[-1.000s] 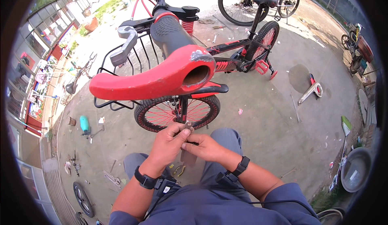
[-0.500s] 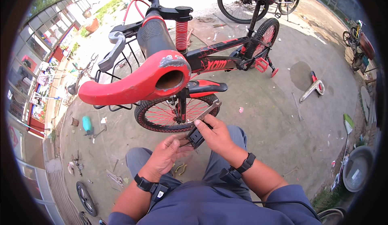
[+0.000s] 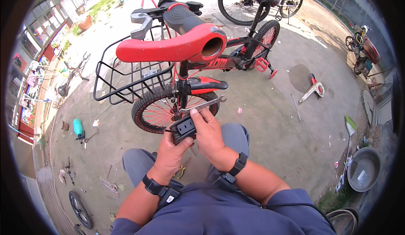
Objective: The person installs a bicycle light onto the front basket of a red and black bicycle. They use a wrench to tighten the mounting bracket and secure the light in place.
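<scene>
- While both hands meet just in front of the bicycle's front wheel (image 3: 162, 108), the left hand (image 3: 171, 152) cups a small black box-shaped part (image 3: 183, 128) from below, fingers curled shut round it
- The right hand (image 3: 209, 131) closes over the same black part from the right, thumb pressed on its top edge
- A silver open-ended wrench (image 3: 202, 104) lies across the right hand's fingertips, touching the black part; whether it is gripped, I cannot tell
- The red-and-black children's bicycle (image 3: 202, 58) stands upright, its black wire basket (image 3: 126, 81) at the front
- A grey metal basin (image 3: 365, 169) sits on the ground, well to the right
</scene>
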Motion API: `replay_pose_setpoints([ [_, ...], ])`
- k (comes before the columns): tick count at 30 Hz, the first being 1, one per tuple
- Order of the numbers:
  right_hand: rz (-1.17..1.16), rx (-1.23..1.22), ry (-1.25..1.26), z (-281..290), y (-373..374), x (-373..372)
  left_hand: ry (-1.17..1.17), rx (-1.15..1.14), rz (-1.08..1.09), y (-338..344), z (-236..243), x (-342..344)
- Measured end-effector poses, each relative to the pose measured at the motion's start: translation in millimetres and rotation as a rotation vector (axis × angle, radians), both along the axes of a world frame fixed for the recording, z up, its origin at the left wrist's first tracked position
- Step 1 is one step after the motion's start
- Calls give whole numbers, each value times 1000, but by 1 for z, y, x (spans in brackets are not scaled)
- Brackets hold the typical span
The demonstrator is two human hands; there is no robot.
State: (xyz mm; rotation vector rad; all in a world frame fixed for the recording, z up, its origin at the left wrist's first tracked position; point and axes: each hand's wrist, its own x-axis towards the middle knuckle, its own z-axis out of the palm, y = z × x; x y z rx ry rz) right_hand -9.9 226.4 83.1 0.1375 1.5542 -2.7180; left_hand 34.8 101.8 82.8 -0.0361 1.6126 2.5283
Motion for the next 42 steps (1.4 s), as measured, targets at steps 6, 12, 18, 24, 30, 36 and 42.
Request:
replay_pose_setpoints([
  [6,123,-239,-116,0,-23,9,82,-109,146,-17,11,17],
  [12,204,59,68,10,-25,12,96,-2,189,-48,8,36],
  [18,195,169,168,20,3,-17,124,-96,244,-124,50,45],
  [24,226,227,213,16,23,-58,193,-416,228,-168,153,0],
  [30,257,111,279,4,19,-107,88,-578,129,-167,211,-71],
  [36,131,140,442,-6,16,-131,-159,-611,204,-117,223,-115],
  [42,96,235,428,11,12,-146,-72,-683,120,-95,201,-145],
])
